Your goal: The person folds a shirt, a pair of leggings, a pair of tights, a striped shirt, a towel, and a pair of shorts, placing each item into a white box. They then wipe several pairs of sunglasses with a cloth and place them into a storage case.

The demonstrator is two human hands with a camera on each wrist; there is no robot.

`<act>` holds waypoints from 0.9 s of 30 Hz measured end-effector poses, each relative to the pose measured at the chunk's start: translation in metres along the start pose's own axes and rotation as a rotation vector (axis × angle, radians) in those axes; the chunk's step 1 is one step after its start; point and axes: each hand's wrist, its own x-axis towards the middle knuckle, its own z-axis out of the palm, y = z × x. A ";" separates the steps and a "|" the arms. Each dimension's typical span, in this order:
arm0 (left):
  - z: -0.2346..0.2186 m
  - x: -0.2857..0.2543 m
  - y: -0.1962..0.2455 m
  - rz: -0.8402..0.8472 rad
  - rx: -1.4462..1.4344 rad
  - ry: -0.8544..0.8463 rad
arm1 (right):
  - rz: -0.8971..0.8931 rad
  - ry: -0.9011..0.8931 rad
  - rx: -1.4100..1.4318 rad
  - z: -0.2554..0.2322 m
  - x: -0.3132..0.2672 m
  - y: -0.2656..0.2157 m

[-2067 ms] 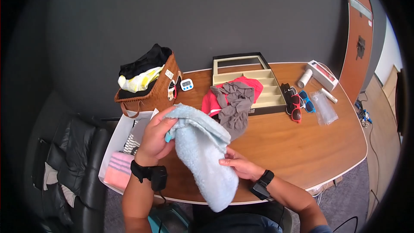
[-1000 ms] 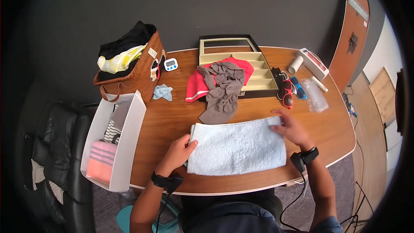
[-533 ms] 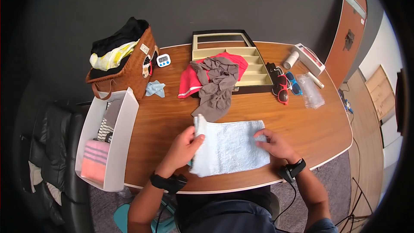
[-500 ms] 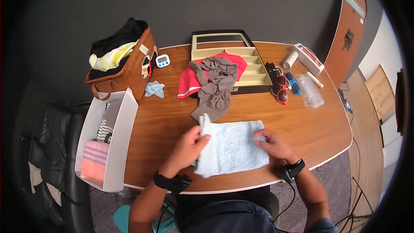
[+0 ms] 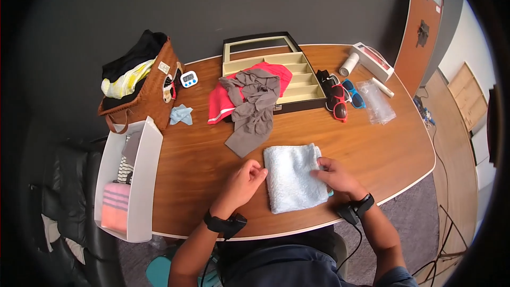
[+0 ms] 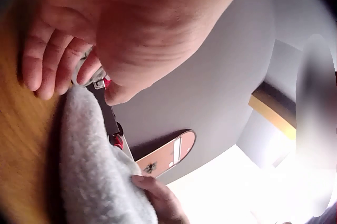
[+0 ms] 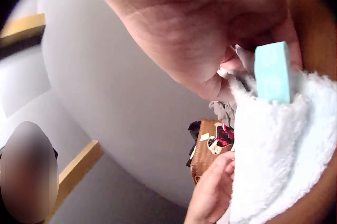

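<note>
A light-blue terry towel [image 5: 294, 178], folded into a compact rectangle, lies near the front of the table. My right hand [image 5: 340, 177] pinches its right edge, thumb on top. A turquoise tag [image 7: 272, 71] sticks out of the folded layers beside those fingers in the right wrist view. At the towel's left edge is my left hand [image 5: 244, 185], holding nothing. Its fingers [image 6: 46, 66] bend loosely with the thumb apart, right by the fluffy fold in the left wrist view.
Beyond the towel, a grey garment [image 5: 254, 109] and red cloth [image 5: 218, 105] spill over an open compartment box [image 5: 297, 107]. Sunglasses [image 5: 340, 110] and a plastic bag [image 5: 376, 107] lie right. A white bin [image 5: 143, 180], brown basket [image 5: 151, 98], timer [image 5: 189, 79] and small blue cloth [image 5: 181, 115] stand left.
The towel, held up at first, was laid flat on the table and folded over from the left, becoming narrower. My left hand has come off it; my right hand now pinches its right edge.
</note>
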 end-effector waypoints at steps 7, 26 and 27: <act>0.008 -0.007 0.020 -0.096 0.136 -0.095 | 0.092 -0.054 0.198 0.004 -0.015 -0.025; 0.007 -0.024 -0.012 -0.172 -0.670 -0.128 | -0.367 -0.029 0.156 0.078 -0.026 -0.093; 0.001 -0.028 -0.012 -0.168 -0.670 -0.116 | -0.373 -0.038 0.151 0.085 -0.023 -0.100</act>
